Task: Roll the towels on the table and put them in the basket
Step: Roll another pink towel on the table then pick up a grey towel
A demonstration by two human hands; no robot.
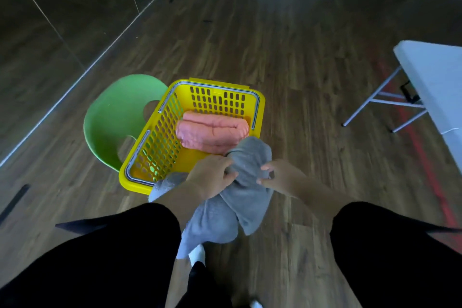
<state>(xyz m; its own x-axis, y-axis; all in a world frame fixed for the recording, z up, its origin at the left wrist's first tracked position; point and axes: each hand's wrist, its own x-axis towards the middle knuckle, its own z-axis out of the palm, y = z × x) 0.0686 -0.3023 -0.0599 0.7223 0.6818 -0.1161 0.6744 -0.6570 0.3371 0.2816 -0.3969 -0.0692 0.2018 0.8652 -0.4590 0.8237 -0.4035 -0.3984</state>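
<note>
Grips sagging grey towel with left hand and right hand at near edge of basket, likely to set it beside pink roll.

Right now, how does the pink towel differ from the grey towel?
The pink towel is rolled; the grey towel hangs loose and bunched. The pink towel lies in the basket; the grey towel is gripped by the left hand and right hand over its near rim. Both are towels.

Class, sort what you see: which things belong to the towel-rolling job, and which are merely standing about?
Job: grey towel, gripped by left hand and right hand; pink rolled towel; yellow basket; white table.
Standing about: green chair; wooden floor.
</note>
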